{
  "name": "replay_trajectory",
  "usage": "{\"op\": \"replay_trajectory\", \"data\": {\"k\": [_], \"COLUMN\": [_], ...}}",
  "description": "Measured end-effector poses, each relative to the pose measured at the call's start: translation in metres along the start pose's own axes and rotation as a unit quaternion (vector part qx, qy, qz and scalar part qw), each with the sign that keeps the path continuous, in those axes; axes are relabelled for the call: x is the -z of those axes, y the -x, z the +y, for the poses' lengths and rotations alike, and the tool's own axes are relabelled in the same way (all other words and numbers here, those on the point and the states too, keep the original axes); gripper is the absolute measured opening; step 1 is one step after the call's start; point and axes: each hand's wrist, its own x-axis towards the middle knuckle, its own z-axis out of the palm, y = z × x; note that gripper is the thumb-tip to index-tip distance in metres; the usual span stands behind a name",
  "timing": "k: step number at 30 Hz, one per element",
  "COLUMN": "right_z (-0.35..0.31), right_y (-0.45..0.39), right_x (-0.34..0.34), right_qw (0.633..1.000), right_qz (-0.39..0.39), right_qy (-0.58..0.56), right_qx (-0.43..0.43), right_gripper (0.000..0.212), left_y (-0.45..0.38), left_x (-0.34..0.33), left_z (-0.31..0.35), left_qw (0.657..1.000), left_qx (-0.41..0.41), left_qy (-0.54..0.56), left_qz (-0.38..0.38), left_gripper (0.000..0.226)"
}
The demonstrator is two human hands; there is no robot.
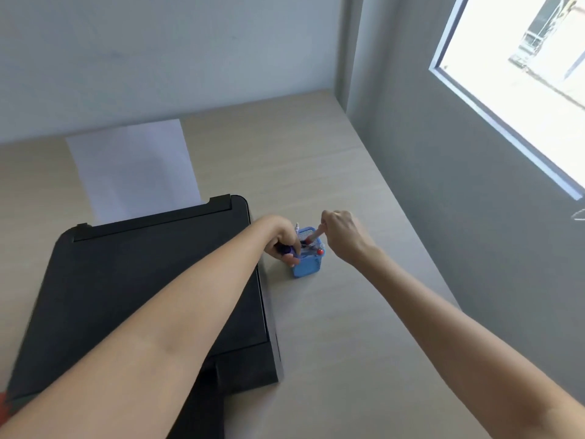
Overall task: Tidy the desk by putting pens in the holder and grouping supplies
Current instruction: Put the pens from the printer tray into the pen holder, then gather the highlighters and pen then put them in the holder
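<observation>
A small blue mesh pen holder (308, 266) stands on the light wooden desk (332, 327), just right of a black printer. Several pens stick up inside it, one with a red cap at the rim. My left hand (283, 240) is closed around a dark purple pen (286, 250) at the holder's left rim. My right hand (343, 236) pinches a pinkish pen (316, 234) whose lower end slants down into the holder. Which other pens are inside is hard to make out.
A black printer (152, 289) fills the left of the desk, with white paper (133, 169) sticking out of its back. A grey wall with a window (519, 77) runs along the desk's right edge. A pale wall stands behind.
</observation>
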Motion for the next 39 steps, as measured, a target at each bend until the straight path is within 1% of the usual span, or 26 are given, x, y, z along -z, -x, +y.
{"op": "replay_trajectory", "data": {"k": [2, 5, 7, 8, 11, 14, 16, 18, 20, 22, 24, 26, 27, 31, 33, 35, 37, 39], "right_z": [0.0, 0.002, 0.006, 0.007, 0.012, 0.008, 0.0, -0.019, -0.032, -0.067, -0.097, -0.149, -0.165, -0.253, -0.296, -0.331, -0.359, -0.38], "right_y": [-0.004, -0.009, -0.01, -0.009, -0.004, 0.002, 0.004, 0.008, 0.009, 0.019, 0.03, 0.052, 0.062, 0.107, 0.131, 0.155, 0.176, 0.195], "right_x": [-0.002, -0.009, -0.015, -0.017, -0.015, -0.004, 0.006, 0.017, 0.033, 0.039, 0.046, 0.034, 0.032, -0.001, -0.026, -0.059, -0.095, -0.137], "right_qw": [1.0, 0.998, 0.997, 0.997, 0.996, 0.998, 0.999, 0.998, 0.997, 0.994, 0.988, 0.979, 0.975, 0.955, 0.939, 0.922, 0.916, 0.923], "right_qz": [-0.021, -0.049, -0.063, -0.069, -0.077, -0.039, 0.004, 0.035, 0.07, 0.092, 0.107, 0.1, 0.099, 0.055, 0.021, -0.015, -0.07, -0.148], "right_qy": [0.012, 0.03, 0.027, 0.024, 0.016, 0.043, 0.05, 0.038, 0.014, -0.025, -0.057, -0.089, -0.101, -0.133, -0.147, -0.156, -0.149, -0.13], "right_qx": [0.006, 0.011, 0.021, 0.025, 0.032, 0.016, 0.012, 0.02, 0.024, 0.06, 0.09, 0.152, 0.173, 0.261, 0.312, 0.353, 0.366, 0.331], "right_gripper": [0.016, 0.014, 0.01, 0.01, 0.026, 0.033, 0.037, 0.038, 0.036, 0.033, 0.03, 0.026, 0.025, 0.023, 0.021, 0.02, 0.017, 0.012], "left_y": [-0.008, -0.014, -0.012, -0.009, 0.005, 0.032, 0.055, 0.081, 0.109, 0.146, 0.179, 0.212, 0.218, 0.232, 0.229, 0.214, 0.194, 0.17], "left_x": [-0.002, -0.004, -0.004, -0.003, 0.002, 0.009, 0.016, 0.025, 0.03, 0.036, 0.039, 0.041, 0.042, 0.038, 0.03, 0.016, -0.002, -0.021], "left_z": [0.004, 0.008, 0.012, 0.014, 0.018, 0.015, 0.01, -0.007, -0.018, -0.062, -0.101, -0.175, -0.202, -0.335, -0.399, -0.459, -0.506, -0.54], "left_qw": [1.0, 0.999, 0.999, 0.999, 0.999, 1.0, 0.998, 0.988, 0.972, 0.952, 0.941, 0.939, 0.943, 0.96, 0.971, 0.978, 0.978, 0.97], "left_qx": [0.029, 0.039, 0.031, 0.032, 0.019, 0.003, -0.028, -0.098, -0.175, -0.238, -0.279, -0.284, -0.277, -0.186, -0.127, -0.067, -0.028, 0.001], "left_qy": [0.0, -0.004, -0.002, 0.006, 0.022, 0.001, -0.019, -0.035, -0.016, 0.005, 0.021, 0.039, 0.044, 0.082, 0.082, 0.079, 0.097, 0.135], "left_qz": [0.002, 0.026, 0.044, 0.037, 0.017, 0.026, 0.061, 0.114, 0.155, 0.193, 0.192, 0.192, 0.181, 0.191, 0.187, 0.179, 0.183, 0.204], "left_gripper": [0.022, 0.024, 0.018, 0.014, 0.047, 0.061, 0.061, 0.054, 0.045, 0.037, 0.032, 0.028, 0.026, 0.022, 0.023, 0.019, 0.016, 0.025]}}
